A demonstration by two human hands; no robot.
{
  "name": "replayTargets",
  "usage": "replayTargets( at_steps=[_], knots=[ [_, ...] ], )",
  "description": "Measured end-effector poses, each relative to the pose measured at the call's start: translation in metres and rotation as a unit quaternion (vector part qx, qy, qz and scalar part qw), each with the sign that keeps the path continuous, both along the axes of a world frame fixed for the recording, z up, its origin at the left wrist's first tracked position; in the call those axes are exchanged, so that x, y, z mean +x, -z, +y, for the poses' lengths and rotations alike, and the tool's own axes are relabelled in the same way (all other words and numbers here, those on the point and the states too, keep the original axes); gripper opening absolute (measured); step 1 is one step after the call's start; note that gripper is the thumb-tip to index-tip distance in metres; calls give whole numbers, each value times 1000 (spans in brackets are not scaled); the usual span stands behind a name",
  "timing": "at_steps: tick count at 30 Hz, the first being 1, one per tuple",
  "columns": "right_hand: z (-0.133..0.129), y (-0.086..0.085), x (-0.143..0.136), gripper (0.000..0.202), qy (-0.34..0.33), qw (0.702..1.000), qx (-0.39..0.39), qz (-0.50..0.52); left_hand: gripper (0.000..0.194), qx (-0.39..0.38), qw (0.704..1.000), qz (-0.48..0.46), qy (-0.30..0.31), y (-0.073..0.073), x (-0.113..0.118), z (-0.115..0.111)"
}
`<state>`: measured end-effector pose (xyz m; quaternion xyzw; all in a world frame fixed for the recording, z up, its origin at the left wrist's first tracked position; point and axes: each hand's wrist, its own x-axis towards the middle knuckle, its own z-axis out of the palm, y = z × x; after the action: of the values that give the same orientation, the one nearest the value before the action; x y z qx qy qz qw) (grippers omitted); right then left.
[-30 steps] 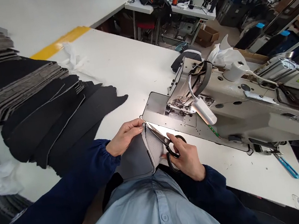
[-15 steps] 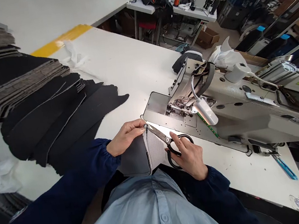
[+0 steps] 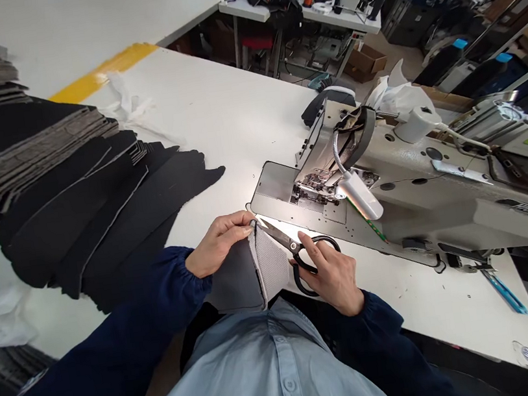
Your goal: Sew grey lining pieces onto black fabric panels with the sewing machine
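One pair of black-handled metal scissors and one sewn grey fabric piece with a pale mesh side are in hand. Beyond them are one cream-and-grey metal sewing machine, one white cylindrical lamp on a flexible metal neck, one slim blue-handled tool and one yellow strip across the white surface. Two dark containers with blue caps stand in the background. The stacked black fabric panels to the left overlap too closely to count.

The left hand has its grip pinched narrow, thumb against fingers, on the top corner of the fabric piece, which hangs at the near edge of the surface, in front of the light blue shirt. The right hand has its grip closed around the scissors' handles, the index finger lying along them near the pivot. The blade tips reach that same corner, just beside the left fingertips; they are too small here to tell whether they touch the fabric.

The left forearm comes in from the lower left, wrist level and the hand pointing right. The right forearm rises from the lower right, palm turned inward, blades aimed up and left.
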<state>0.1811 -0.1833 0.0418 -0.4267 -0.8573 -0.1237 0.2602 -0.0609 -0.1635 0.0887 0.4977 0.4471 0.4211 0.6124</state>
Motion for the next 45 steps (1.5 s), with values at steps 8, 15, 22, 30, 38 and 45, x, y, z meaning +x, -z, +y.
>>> replayTargets(
  at_steps=[8, 15, 22, 30, 38, 45],
  knots=[
    [0, 0, -1, 56, 15, 999, 34, -11, 23, -33, 997, -76, -3, 3, 1, 2],
    [2, 1, -6, 56, 17, 999, 47, 7, 22, -77, 981, -174, -26, 0, 8, 2],
    [-1, 3, -20, 56, -1, 996, -53, 79, 20, -156, 968, -198, 6, 0, 24, -4],
    [3, -6, -12, 48, 10, 996, -42, 74, 22, -113, 982, -152, -9, -5, 11, -1],
    [-1, -10, -3, 41, 4, 999, 29, 15, 22, -111, 983, -142, -26, -4, 4, 0],
    [-1, -11, 2, 43, 0, 999, 35, -11, 24, -99, 987, -123, -16, -6, 5, -1]
  ],
)
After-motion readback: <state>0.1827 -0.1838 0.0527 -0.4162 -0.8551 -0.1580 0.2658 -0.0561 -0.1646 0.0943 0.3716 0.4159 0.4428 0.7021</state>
